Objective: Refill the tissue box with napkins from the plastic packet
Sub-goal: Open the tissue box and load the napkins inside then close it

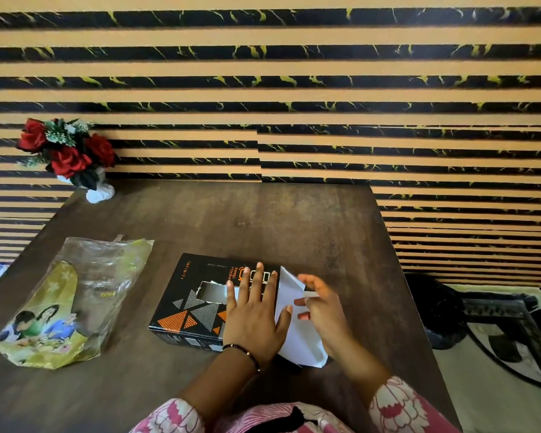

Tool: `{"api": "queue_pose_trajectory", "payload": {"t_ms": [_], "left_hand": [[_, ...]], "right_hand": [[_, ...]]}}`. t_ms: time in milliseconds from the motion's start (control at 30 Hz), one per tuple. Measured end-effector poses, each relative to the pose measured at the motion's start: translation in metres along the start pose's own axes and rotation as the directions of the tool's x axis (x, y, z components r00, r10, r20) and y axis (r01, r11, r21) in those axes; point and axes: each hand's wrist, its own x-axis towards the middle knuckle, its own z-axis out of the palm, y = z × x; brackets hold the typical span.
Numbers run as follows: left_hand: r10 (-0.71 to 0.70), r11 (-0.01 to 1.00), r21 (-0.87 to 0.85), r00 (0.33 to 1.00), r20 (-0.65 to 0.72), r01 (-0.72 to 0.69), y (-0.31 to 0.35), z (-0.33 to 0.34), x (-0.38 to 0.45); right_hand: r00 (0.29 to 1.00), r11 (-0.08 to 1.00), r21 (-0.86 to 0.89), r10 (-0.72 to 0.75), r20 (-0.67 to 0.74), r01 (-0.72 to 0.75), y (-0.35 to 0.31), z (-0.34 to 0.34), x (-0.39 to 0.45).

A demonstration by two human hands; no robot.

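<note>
A black tissue box (194,295) with orange and grey triangles lies flat on the brown table (263,220). A slot in its top shows white inside. My left hand (255,310) rests flat on the box's right part, fingers spread. The box's white end flap (295,320) stands open on the right. My right hand (320,303) is at that flap, fingers pinching its upper edge. The plastic packet (72,301), clear with a yellow-green printed part, lies crumpled to the left, apart from both hands. No napkins show inside it.
A white vase of red roses (72,157) stands at the table's far left corner. A striped orange and black wall runs behind. Right of the table is a dark object (444,310) on a patterned floor mat.
</note>
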Motion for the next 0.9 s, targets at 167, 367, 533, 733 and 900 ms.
{"api": "queue_pose_trajectory", "payload": {"t_ms": [167, 367, 533, 733, 900], "left_hand": [[0.031, 0.997, 0.066, 0.996, 0.077, -0.037, 0.004, -0.003, 0.002], [-0.014, 0.993, 0.117, 0.984, 0.175, -0.006, 0.015, -0.010, 0.004], [-0.019, 0.992, 0.123, 0.986, 0.166, -0.001, 0.014, -0.009, 0.003], [-0.018, 0.995, 0.101, 0.986, 0.166, 0.001, 0.014, -0.011, 0.002], [-0.017, 0.995, 0.097, 0.984, 0.175, 0.000, 0.013, -0.010, 0.002]], "right_hand": [[0.985, 0.998, -0.046, -0.028, 0.170, 0.037, 0.017, 0.004, -0.014], [0.915, 0.961, -0.220, -0.065, 0.399, 0.164, 0.033, -0.003, -0.013], [0.766, 0.846, -0.468, 0.119, 0.632, 0.255, 0.035, -0.040, -0.016], [0.795, 0.666, -0.648, 0.135, 0.591, 0.369, 0.043, -0.034, -0.025], [0.932, 0.737, -0.620, -0.041, 0.359, 0.271, 0.042, -0.021, -0.015]]}}
